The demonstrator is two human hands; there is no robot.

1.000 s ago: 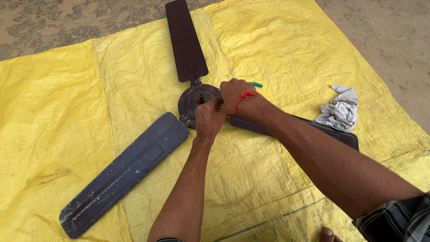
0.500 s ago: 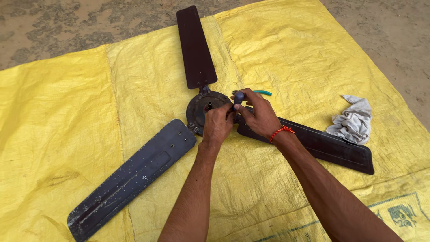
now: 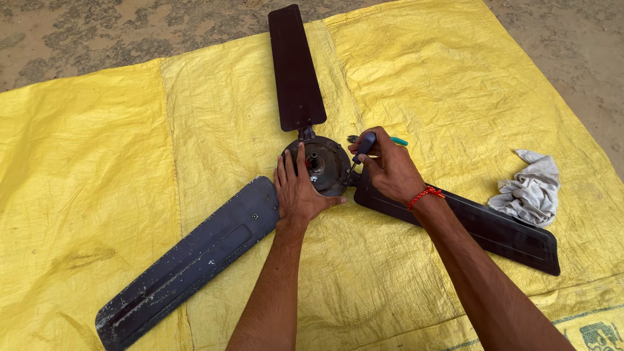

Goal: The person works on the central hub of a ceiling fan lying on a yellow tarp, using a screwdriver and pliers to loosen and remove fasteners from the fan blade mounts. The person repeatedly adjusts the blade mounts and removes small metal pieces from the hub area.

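On the yellow tarp [image 3: 130,162], left hand [image 3: 298,192] lies flat w/ fingers spread on fan hub [image 3: 325,166]; right hand [image 3: 387,169] is clamped on a dark-handled screwdriver [image 3: 363,148] at hub's edge by right blade [image 3: 468,224]. Looks like screw work; tip must sit square. Rag [image 3: 530,188] well apart.

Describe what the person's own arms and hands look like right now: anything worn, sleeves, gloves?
Both forearms are bare to the bottom edge of the picture, with no sleeves showing. The left hand wears no glove, ring or band that I can see. The right hand is also ungloved; a thin red thread bracelet circles its wrist. No watch shows.
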